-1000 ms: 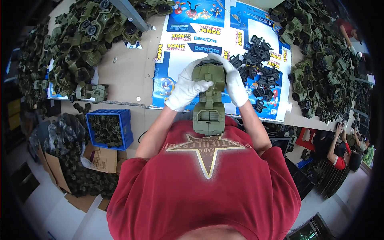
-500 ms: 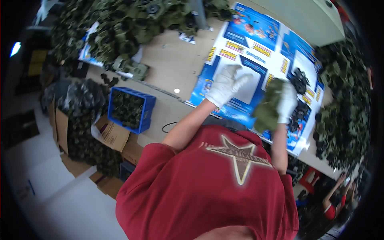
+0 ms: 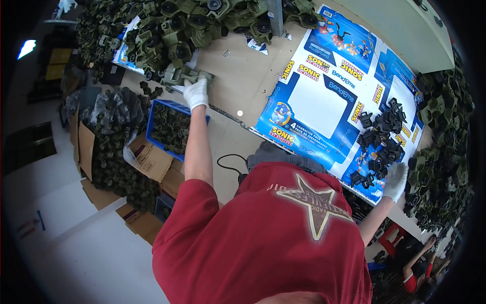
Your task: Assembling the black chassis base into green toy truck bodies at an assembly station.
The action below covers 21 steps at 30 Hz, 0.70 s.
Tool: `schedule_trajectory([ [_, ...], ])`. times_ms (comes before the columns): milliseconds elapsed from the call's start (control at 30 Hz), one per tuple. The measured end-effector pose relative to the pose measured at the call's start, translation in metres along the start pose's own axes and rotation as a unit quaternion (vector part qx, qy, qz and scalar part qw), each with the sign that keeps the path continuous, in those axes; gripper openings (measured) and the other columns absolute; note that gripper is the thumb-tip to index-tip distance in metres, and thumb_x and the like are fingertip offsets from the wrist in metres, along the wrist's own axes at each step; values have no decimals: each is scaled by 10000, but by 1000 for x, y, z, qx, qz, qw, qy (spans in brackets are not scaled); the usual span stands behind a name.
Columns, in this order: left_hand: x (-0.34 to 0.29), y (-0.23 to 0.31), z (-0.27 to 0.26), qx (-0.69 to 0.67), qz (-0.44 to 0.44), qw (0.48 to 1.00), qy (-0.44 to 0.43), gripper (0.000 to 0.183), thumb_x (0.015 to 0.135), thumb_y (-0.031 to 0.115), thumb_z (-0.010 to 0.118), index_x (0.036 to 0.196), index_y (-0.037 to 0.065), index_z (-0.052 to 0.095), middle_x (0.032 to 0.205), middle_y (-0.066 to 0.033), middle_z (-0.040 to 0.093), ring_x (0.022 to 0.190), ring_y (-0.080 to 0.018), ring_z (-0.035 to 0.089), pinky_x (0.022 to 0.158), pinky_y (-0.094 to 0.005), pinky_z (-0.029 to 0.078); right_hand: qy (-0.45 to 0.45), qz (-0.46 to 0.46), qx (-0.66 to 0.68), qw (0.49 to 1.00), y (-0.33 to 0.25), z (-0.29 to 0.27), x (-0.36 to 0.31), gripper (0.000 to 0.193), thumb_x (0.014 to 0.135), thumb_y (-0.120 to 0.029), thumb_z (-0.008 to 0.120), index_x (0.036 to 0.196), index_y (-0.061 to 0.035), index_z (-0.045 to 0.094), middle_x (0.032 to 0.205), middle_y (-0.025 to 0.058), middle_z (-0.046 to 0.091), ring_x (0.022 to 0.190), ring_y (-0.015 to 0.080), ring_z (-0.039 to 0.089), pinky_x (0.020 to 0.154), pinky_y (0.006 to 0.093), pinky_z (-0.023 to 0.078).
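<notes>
In a white glove, my left hand (image 3: 196, 92) reaches out to the left, its fingers closed on the end of an olive-green toy vehicle (image 3: 178, 75). That vehicle lies at the near edge of a heap of similar toy vehicles (image 3: 172, 30), and part of it is under my fingers. My right hand (image 3: 396, 181), also gloved, is at the right edge of a printed cardboard sheet with its fingers stretched out; nothing shows in it. Beside it on the sheet lie several small black plastic parts (image 3: 389, 120).
The blue-and-white cardboard sheet (image 3: 316, 109) covers the table in front of me. More green vehicles (image 3: 435, 167) are heaped at right. A blue crate (image 3: 177, 106) of green parts and cardboard boxes (image 3: 151, 161) stand at left. A metal post (image 3: 275, 17) rises behind.
My left hand has moved from the sheet to the left heap and gripped a toy vehicle. My right hand has let go of its green vehicle and moved right and nearer me.
</notes>
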<state>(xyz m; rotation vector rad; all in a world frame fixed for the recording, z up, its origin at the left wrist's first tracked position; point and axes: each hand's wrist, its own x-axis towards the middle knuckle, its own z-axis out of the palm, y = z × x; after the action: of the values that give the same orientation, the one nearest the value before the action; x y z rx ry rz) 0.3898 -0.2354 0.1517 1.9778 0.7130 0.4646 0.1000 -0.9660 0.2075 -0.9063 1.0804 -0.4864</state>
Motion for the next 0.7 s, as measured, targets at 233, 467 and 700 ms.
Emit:
schedule_trajectory([
  [233,-116,110,29,23,-93,966,-242,291,864,172,711,1044,-46,645,1003,-108,691,897,-178,636,858,-331,489,-39,-32,-231,972,29,43,-64,459,986,-365,568,1298,-29,579,1213,100,634,1114,231,587,961,367,445],
  [467,50,121,-77,-73,-42,961,262,860,851,667,576,1377,-4,471,1381,-211,481,1207,-337,518,1010,-441,438,-54,-165,-369,913,39,72,-88,286,979,-205,603,1191,-23,664,1015,9,669,837,63,576,726,212,464],
  [700,160,57,-109,-80,-212,970,83,1136,741,873,464,1527,78,264,1511,-137,388,1338,-287,412,1103,-436,314,-385,-362,-495,690,87,269,-160,162,866,-115,669,1005,-33,674,1119,157,672,973,296,669,825,359,547],
])
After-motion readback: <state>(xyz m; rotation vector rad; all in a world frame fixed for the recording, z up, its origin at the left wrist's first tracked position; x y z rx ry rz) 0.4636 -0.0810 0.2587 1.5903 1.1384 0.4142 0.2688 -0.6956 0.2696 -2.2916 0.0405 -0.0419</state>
